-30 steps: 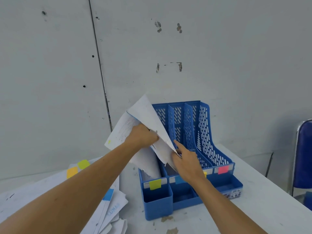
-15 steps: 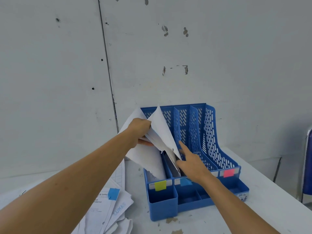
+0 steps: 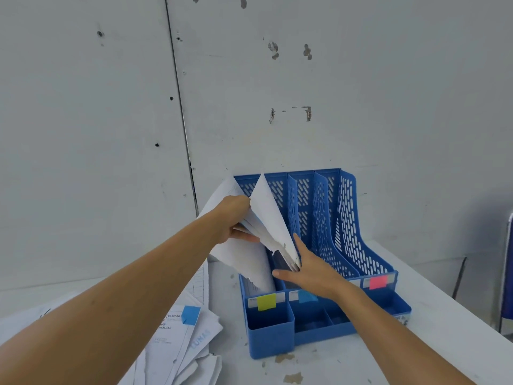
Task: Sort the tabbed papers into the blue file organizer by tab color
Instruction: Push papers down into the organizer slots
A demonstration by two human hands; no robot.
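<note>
Closest to me on the left there's a messy pile of loose papers (image 3: 177,348) on the white table (image 3: 444,315), and the top sheet has a blue tab (image 3: 191,315) sticking up. The tabletop has a few brownish chips (image 3: 283,358) right in front of the blue file organizer (image 3: 347,218).

The organizer has low cups at the front, and above them are the slot labels: yellow (image 3: 266,302) on the left, blue (image 3: 306,296) next to it, pink (image 3: 378,282) on the right. One label is hidden behind my wrist.

My right hand (image 3: 313,270) is flat, fingers straight and thumb out, pressed against the lower right edge of a sheaf of papers (image 3: 266,218) around the divider by the blue-label slot. My left hand (image 3: 236,220) is higher up and further back, gripping that same sheaf, thumb underneath. The sheaf fans open into two flaps. The left flap drops into the yellow-label slot, but I honestly can't tell which slot the right flap ends in.

Behind it all is a scuffed grey wall (image 3: 361,79) with a vertical seam, and a blue chair (image 3: 509,273) peeks in at the far right.
</note>
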